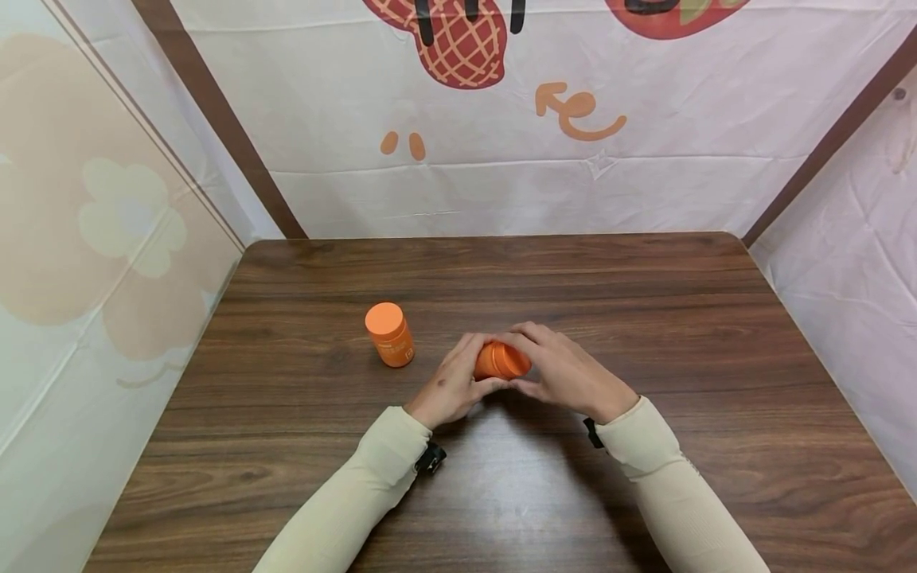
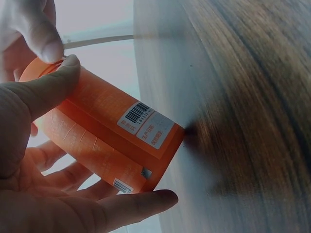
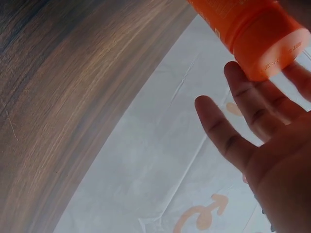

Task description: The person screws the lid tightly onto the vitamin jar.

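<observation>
Tilted on its side, an orange plastic jar [image 2: 104, 114] with a printed label and barcode is between both hands over the table's middle. My left hand [image 1: 449, 388] grips its body, thumb along the near side and fingers behind. The jar's orange lid [image 3: 272, 46] points right, and my right hand [image 1: 566, 372] holds that end with thumb and fingertips. In the right wrist view, some fingers of that hand are extended beneath the lid. A bottom edge of the jar is close to the tabletop in the left wrist view. A second orange jar [image 1: 394, 344] stands upright, left of the hands.
The dark wood-grain table [image 1: 680, 318] runs back to a printed white curtain [image 1: 487, 195]. Similar cloth hangs along the left and right sides.
</observation>
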Demonstrator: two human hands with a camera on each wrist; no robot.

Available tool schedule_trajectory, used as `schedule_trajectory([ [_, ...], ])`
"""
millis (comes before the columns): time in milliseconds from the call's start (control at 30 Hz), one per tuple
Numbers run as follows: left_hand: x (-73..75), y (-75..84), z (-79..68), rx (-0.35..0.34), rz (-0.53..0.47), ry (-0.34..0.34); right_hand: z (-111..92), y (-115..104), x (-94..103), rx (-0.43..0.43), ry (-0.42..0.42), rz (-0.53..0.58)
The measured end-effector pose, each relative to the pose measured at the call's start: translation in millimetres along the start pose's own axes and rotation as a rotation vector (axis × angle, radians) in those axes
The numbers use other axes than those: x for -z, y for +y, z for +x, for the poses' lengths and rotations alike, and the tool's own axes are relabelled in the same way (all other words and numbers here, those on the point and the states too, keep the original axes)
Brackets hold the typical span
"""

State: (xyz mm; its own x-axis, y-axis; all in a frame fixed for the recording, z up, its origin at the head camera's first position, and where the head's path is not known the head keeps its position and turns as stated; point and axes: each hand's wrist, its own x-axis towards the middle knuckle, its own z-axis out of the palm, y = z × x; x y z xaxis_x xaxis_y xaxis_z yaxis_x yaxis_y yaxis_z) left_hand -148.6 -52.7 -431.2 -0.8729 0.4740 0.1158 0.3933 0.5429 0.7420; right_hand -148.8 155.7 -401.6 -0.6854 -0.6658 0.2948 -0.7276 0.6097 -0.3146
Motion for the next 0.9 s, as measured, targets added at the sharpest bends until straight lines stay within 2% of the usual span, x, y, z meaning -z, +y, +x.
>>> schedule_trajectory([
  [100, 0.1, 0.6, 0.1, -0.002, 0.004, 0.002, -0.5, 1.5, -0.4, 0.034, 0.002, -0.003],
  [233, -0.4, 0.8, 0.2, -0.018, 0.005, 0.019, -0.4, 1.0, 0.1, 0.039, 0.007, 0.0],
  [433, -1.6, 0.3, 1.0, -0.026, -0.013, 0.033, 0.1, -1.1, -0.3, 0.003, 0.01, 0.022],
  [667, -0.9, 0.8, 1.4, -0.011, -0.02, 0.017, -0.3, -3.1, -1.8, -0.047, 0.013, 0.0],
  [900, -0.9, 0.1, 1.3, -0.002, -0.003, 0.011, -0.9, -0.7, -2.0, 0.003, 0.018, -0.011],
])
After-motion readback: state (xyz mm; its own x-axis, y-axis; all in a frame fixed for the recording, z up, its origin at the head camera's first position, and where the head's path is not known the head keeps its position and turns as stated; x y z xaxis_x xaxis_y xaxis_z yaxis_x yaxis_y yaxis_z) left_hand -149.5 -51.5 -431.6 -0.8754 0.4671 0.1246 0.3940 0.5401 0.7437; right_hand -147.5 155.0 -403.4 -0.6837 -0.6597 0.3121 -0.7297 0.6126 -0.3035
